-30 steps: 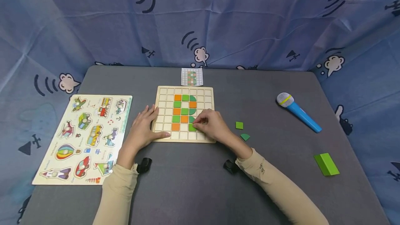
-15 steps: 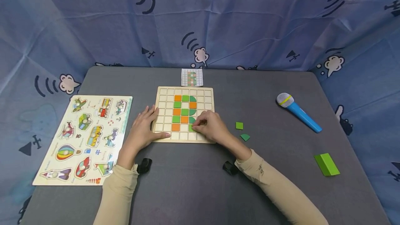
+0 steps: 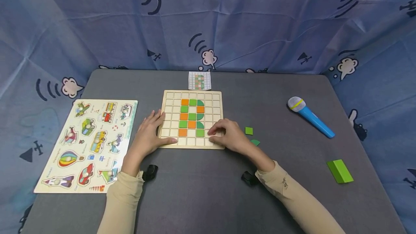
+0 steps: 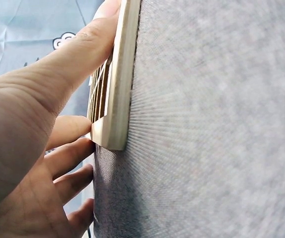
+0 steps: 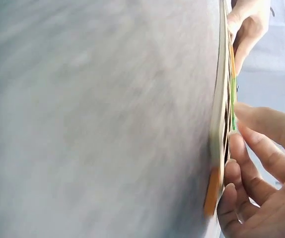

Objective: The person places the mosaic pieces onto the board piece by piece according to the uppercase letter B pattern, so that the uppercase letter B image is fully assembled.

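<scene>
A wooden grid board (image 3: pixel 216 104) lies mid-table in the head view, with orange, light green and dark green tiles set in its cells. My left hand (image 3: pixel 149 133) rests on the board's left edge, its thumb over the lower left corner and its fingers spread. My right hand (image 3: pixel 230 135) hovers at the lower right cells, thumb and fingertips apart, just right of a light green square tile (image 3: pixel 200 133). In the right wrist view, those fingertips (image 5: pixel 239 109) are close to the board's face. A loose green square (image 3: pixel 248 130) and a partly covered dark green rounded tile (image 3: pixel 256 142) lie beyond the hand.
A small pattern card (image 3: pixel 199 81) lies behind the board. At left is a vehicle peg puzzle (image 3: pixel 87 143). To the right lie a blue toy microphone (image 3: pixel 310 116) and a green wedge-shaped block (image 3: pixel 339 171). A patterned curtain (image 3: pixel 260 21) hangs behind the table.
My right hand has let go of the light green square tile in the bottom row and drawn back to the right, its fingers parting. My left hand stays on the board.
</scene>
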Available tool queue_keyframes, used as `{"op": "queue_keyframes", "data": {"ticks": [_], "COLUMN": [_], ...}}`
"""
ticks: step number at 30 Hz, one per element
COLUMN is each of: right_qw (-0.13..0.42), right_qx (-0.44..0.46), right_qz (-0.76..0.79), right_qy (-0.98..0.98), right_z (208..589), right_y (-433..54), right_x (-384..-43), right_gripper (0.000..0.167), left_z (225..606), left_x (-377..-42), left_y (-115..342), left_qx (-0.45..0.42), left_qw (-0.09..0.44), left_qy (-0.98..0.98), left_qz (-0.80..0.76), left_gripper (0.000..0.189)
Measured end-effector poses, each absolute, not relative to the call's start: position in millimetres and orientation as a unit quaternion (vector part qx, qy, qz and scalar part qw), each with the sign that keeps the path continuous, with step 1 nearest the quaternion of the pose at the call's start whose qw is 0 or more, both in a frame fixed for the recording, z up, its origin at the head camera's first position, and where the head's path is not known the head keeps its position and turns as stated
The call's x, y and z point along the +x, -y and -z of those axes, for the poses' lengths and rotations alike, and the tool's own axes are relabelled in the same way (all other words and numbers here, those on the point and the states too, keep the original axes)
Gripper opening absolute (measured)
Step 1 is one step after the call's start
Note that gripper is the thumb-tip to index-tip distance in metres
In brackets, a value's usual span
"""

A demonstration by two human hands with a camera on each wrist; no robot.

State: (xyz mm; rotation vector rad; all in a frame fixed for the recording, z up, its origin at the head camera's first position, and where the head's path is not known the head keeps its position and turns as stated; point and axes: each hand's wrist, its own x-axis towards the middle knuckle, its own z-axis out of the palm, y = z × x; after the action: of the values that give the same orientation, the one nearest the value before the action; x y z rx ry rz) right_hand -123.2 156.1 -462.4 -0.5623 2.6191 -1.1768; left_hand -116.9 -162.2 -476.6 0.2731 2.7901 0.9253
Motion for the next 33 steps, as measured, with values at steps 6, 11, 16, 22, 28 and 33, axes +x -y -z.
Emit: {"op": "queue_keyframes", "data": {"ticks": [6, 11, 16, 22, 28, 33], "right_qw": [0.112, 0.126, 0.143, 0.169, 0.172, 0.144], "right_qx": [-0.167, -0.150, -0.149, -0.142, -0.132, -0.118], "right_qz": [0.380, 0.365, 0.347, 0.351, 0.365, 0.390], "right_qy": [-0.903, -0.910, -0.915, -0.910, -0.906, -0.902], "right_z": [459.6, 461.3, 459.9, 455.0, 452.4, 455.0], "right_y": [-181.5, -203.2, -221.4, -244.0, -265.6, -276.6], "right_x": [-119.7, -120.9, -120.5, -115.3, -108.5, -105.7], "right_gripper": [0.028, 0.036, 0.047, 0.056, 0.060, 0.054], "left_z": [476.3, 476.2, 475.7, 474.8, 474.6, 476.4], "left_x": [-116.7, -116.7, -116.8, -116.5, -117.0, -116.9], "left_y": [161.7, 161.8, 161.7, 160.6, 161.2, 162.4], "left_qx": [0.090, 0.088, 0.088, 0.086, 0.086, 0.087], "left_qw": [0.099, 0.102, 0.103, 0.105, 0.107, 0.107], "left_qy": [-0.940, -0.939, -0.939, -0.940, -0.939, -0.938], "left_qz": [-0.314, -0.317, -0.315, -0.314, -0.316, -0.317], "left_gripper": [0.113, 0.113, 0.113, 0.113, 0.113, 0.114]}}
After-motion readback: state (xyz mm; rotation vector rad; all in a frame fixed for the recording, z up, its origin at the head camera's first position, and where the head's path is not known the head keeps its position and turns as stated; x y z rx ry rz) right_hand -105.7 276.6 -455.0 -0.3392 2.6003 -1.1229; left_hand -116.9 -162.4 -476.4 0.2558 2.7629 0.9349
